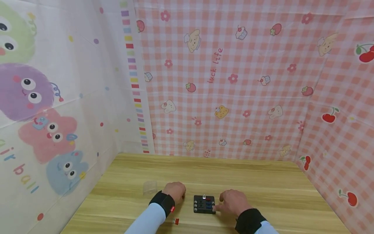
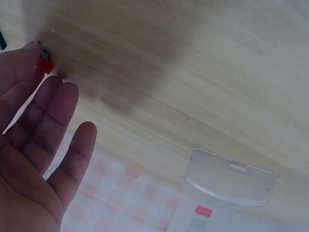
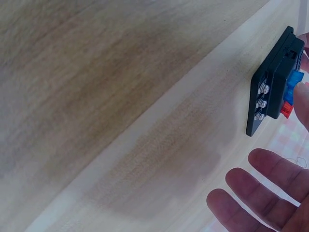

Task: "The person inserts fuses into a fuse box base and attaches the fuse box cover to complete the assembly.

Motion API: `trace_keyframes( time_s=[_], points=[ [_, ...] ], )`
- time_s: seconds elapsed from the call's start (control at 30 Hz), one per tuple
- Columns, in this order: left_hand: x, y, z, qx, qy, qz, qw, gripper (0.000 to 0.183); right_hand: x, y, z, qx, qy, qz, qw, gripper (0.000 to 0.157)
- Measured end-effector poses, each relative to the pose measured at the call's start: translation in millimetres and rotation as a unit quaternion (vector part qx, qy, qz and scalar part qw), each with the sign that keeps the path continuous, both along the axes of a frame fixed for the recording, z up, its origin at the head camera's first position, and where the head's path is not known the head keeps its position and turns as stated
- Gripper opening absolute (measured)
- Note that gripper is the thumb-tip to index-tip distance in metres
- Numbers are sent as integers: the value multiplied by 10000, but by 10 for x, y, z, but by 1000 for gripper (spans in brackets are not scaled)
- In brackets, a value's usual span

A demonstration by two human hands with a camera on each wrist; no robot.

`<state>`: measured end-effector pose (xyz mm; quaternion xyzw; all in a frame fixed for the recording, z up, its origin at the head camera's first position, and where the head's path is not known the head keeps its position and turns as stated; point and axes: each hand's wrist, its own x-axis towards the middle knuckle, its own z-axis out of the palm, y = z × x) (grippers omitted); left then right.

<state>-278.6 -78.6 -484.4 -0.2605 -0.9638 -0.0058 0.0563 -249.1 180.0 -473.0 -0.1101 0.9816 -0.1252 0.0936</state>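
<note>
Thumb and fingertips of my left hand (image 1: 175, 191) pinch a small red blade fuse (image 2: 44, 65), its metal prong showing in the left wrist view; the other fingers are loosely extended. To the right lies a black fuse block (image 1: 201, 209) flat on the table, with screw terminals along its sides. Blue fuses (image 3: 292, 86) and a red fuse (image 3: 287, 109) sit in it. My right hand (image 1: 234, 202) is at the block's right edge, its thumb right at the blue fuses, the other fingers spread and relaxed. Part of this hand is cut off in the right wrist view.
A clear plastic cover (image 2: 229, 181) lies on the wood-grain table (image 1: 251, 172) beyond the left wrist. Another small red piece (image 1: 176, 221) lies near the left sleeve. Patterned cloth walls (image 1: 233, 94) stand behind the table and at both sides.
</note>
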Motion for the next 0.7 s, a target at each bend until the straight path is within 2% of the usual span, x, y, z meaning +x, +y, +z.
trace_keyframes(
  time_s=[0.47, 0.7],
  points=[
    [-32, 15, -26, -137, -176, 198, 9996, 13, 6, -27, 12, 36, 70, 19, 10000, 45],
    [-56, -1, -80, -159, 64, 215, 9996, 14, 5, -22, 20, -15, -14, -27, 10000, 45]
  ],
)
